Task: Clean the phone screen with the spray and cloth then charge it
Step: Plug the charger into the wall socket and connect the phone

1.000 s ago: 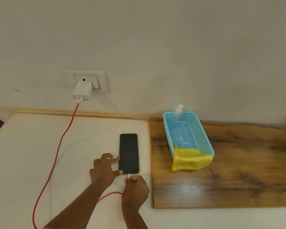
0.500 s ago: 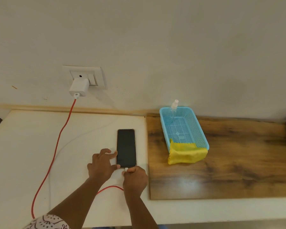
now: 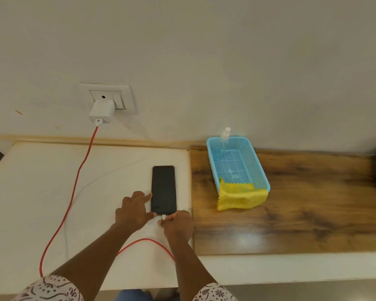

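My right hand [image 3: 178, 223] hid most of the white plug [image 3: 163, 216], pinched in my fingertips at the near end of the black-screened phone [image 3: 163, 190]; whether it was fully seated I couldn't tell. My left hand [image 3: 133, 210] braced the phone's left edge on the white tabletop [image 3: 41, 181], fingers spread, grasping nothing. The red cable [image 3: 74, 187] slipped under my forearms. Compared with a second ago, both hands sat much the same, only my view had lifted.

small dark mark on charger [image 3: 101, 111] port face at far left, too small to read, phone [image 3: 163, 190] screen dark and blank, no readable text on spray bottle [image 3: 224, 137] or basket [image 3: 259, 168]
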Action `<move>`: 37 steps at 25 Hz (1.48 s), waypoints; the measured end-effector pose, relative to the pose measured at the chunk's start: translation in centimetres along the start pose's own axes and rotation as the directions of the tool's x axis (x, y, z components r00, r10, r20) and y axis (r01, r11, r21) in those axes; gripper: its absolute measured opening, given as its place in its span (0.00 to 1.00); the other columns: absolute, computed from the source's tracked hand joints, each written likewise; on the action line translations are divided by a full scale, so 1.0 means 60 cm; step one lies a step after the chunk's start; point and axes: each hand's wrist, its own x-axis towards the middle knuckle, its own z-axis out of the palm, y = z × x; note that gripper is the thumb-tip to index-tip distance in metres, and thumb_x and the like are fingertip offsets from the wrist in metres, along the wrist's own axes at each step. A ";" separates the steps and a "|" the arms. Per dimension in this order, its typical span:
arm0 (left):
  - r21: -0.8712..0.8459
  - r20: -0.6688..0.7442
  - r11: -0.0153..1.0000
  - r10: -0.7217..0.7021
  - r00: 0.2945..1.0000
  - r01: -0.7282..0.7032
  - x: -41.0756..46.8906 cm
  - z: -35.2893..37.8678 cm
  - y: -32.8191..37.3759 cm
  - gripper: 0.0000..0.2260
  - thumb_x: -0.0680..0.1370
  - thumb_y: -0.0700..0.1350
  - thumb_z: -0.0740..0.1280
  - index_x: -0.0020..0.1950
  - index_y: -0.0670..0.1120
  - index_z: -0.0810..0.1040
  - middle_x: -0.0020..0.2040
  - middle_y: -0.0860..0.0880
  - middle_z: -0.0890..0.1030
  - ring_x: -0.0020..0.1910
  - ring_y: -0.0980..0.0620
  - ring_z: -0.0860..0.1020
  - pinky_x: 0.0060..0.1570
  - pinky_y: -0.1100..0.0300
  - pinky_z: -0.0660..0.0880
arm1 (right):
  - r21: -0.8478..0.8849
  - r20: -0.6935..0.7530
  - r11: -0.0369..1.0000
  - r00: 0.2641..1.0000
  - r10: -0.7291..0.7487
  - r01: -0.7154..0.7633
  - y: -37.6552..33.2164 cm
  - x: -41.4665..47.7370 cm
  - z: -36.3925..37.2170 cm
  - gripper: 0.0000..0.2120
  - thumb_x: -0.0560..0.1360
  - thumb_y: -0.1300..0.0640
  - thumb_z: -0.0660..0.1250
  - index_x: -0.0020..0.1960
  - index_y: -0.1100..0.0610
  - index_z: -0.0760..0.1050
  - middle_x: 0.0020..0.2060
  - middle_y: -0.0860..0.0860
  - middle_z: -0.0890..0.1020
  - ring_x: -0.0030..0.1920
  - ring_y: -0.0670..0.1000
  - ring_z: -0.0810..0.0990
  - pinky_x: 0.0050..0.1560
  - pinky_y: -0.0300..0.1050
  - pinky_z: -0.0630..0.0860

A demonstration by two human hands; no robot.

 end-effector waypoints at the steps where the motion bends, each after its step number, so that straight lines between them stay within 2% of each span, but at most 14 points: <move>1: -0.029 -0.009 0.999 0.023 1.000 -0.024 0.003 -0.013 0.001 0.32 0.73 0.59 0.67 0.74 0.53 0.60 0.73 0.48 0.66 0.70 0.44 0.67 0.65 0.47 0.68 | -0.003 0.007 1.000 1.000 0.002 -0.002 0.000 0.000 0.000 0.16 0.70 0.46 0.72 0.52 0.56 0.80 0.49 0.51 0.84 0.48 0.49 0.83 0.51 0.37 0.77; 3: -0.142 -0.146 0.986 0.067 0.987 -0.088 0.014 -0.054 0.009 0.37 0.73 0.56 0.68 0.76 0.49 0.53 0.68 0.44 0.74 0.63 0.43 0.75 0.58 0.49 0.73 | -0.003 0.020 1.000 1.000 0.004 -0.004 0.000 0.001 0.000 0.15 0.69 0.47 0.72 0.50 0.56 0.80 0.48 0.51 0.84 0.47 0.48 0.83 0.49 0.37 0.78; 5: -0.180 -0.317 0.972 0.090 0.944 -0.153 0.028 -0.107 0.018 0.42 0.74 0.52 0.69 0.77 0.48 0.43 0.57 0.42 0.81 0.52 0.42 0.81 0.47 0.53 0.76 | -0.020 0.032 1.000 0.999 0.002 -0.001 0.000 0.003 0.000 0.15 0.69 0.46 0.72 0.50 0.55 0.80 0.47 0.50 0.84 0.47 0.48 0.83 0.48 0.36 0.77; 6: -0.170 -0.363 0.970 0.102 0.926 -0.174 0.036 -0.135 0.022 0.44 0.74 0.51 0.69 0.76 0.48 0.38 0.52 0.42 0.82 0.47 0.42 0.82 0.42 0.54 0.75 | -0.024 0.032 1.000 0.999 0.004 -0.003 0.000 0.004 0.000 0.15 0.69 0.45 0.72 0.50 0.55 0.80 0.47 0.49 0.84 0.46 0.48 0.83 0.47 0.35 0.77; 8: -0.144 -0.395 0.972 0.118 0.911 -0.188 0.051 -0.184 0.029 0.46 0.74 0.49 0.69 0.75 0.50 0.34 0.47 0.40 0.83 0.41 0.41 0.81 0.38 0.53 0.74 | -0.019 0.033 1.000 0.999 0.017 -0.017 -0.001 0.006 0.000 0.15 0.69 0.45 0.72 0.49 0.54 0.80 0.47 0.49 0.84 0.46 0.48 0.83 0.44 0.34 0.75; 13: -0.161 -0.393 0.971 0.104 0.914 -0.179 0.082 -0.269 0.044 0.46 0.75 0.47 0.68 0.75 0.49 0.32 0.41 0.36 0.82 0.38 0.37 0.80 0.42 0.44 0.79 | -0.032 0.041 0.999 0.999 0.021 -0.020 0.000 0.011 0.000 0.13 0.68 0.44 0.72 0.44 0.52 0.78 0.42 0.47 0.82 0.40 0.46 0.81 0.37 0.31 0.70; 15: -0.164 -0.392 0.974 0.083 0.916 -0.158 0.093 -0.285 0.048 0.46 0.75 0.46 0.68 0.74 0.49 0.31 0.38 0.35 0.81 0.35 0.38 0.79 0.38 0.46 0.78 | -0.037 0.043 0.999 0.999 0.015 -0.014 0.000 0.014 0.000 0.12 0.68 0.44 0.73 0.42 0.52 0.77 0.40 0.47 0.81 0.37 0.45 0.78 0.35 0.31 0.69; 17: -0.186 -0.359 0.973 0.066 0.931 -0.141 0.101 -0.293 0.050 0.47 0.75 0.46 0.68 0.74 0.49 0.30 0.35 0.37 0.78 0.33 0.39 0.78 0.34 0.48 0.76 | -0.050 0.048 0.999 0.999 0.010 -0.008 0.002 0.015 0.003 0.13 0.68 0.45 0.73 0.45 0.53 0.79 0.43 0.47 0.84 0.39 0.45 0.81 0.38 0.32 0.72; 19: -0.175 -0.338 0.973 0.087 0.937 -0.153 0.110 -0.291 0.046 0.48 0.75 0.45 0.68 0.73 0.49 0.28 0.34 0.37 0.77 0.32 0.38 0.79 0.35 0.47 0.77 | -0.053 0.056 0.999 0.998 0.010 -0.007 0.002 0.017 0.004 0.12 0.69 0.45 0.73 0.44 0.53 0.79 0.43 0.47 0.84 0.41 0.46 0.82 0.40 0.32 0.73; 24: -0.153 -0.304 0.976 0.106 0.947 -0.158 0.133 -0.278 0.033 0.51 0.74 0.43 0.69 0.70 0.53 0.24 0.36 0.36 0.80 0.32 0.38 0.80 0.36 0.47 0.78 | -0.078 0.060 0.997 0.998 0.004 0.001 0.001 0.019 0.003 0.15 0.69 0.43 0.72 0.34 0.50 0.70 0.36 0.45 0.77 0.36 0.44 0.76 0.39 0.31 0.71; 28: -0.108 -0.261 0.988 0.081 0.962 -0.112 0.150 -0.270 0.027 0.51 0.74 0.41 0.67 0.68 0.54 0.21 0.33 0.37 0.81 0.28 0.42 0.80 0.36 0.49 0.79 | -0.118 0.055 0.993 0.998 -0.010 0.017 0.005 0.024 0.006 0.13 0.69 0.43 0.71 0.39 0.51 0.73 0.36 0.45 0.77 0.36 0.44 0.77 0.41 0.32 0.73; 32: -0.052 -0.255 0.996 0.051 0.966 -0.066 0.158 -0.265 0.029 0.49 0.74 0.40 0.66 0.71 0.51 0.25 0.26 0.43 0.76 0.26 0.44 0.78 0.34 0.55 0.76 | -0.130 0.057 0.991 0.998 -0.007 0.014 0.010 0.031 0.013 0.14 0.69 0.43 0.71 0.44 0.53 0.79 0.38 0.47 0.80 0.41 0.46 0.82 0.44 0.33 0.76; 34: -0.089 -0.253 0.994 0.033 0.967 -0.057 0.150 -0.266 0.040 0.48 0.74 0.42 0.67 0.72 0.49 0.26 0.27 0.43 0.77 0.27 0.44 0.79 0.37 0.52 0.77 | -0.131 0.054 0.991 0.999 -0.001 0.008 0.011 0.033 0.014 0.14 0.69 0.43 0.72 0.44 0.53 0.79 0.40 0.47 0.81 0.41 0.46 0.82 0.44 0.33 0.76; 37: -0.230 -0.243 0.972 -0.017 0.970 -0.041 0.105 -0.238 0.060 0.46 0.75 0.48 0.67 0.73 0.52 0.30 0.35 0.41 0.81 0.32 0.41 0.81 0.41 0.50 0.78 | -0.147 0.052 0.989 0.999 0.005 0.003 0.010 0.035 0.010 0.16 0.68 0.42 0.72 0.47 0.53 0.79 0.44 0.47 0.84 0.41 0.45 0.81 0.40 0.32 0.73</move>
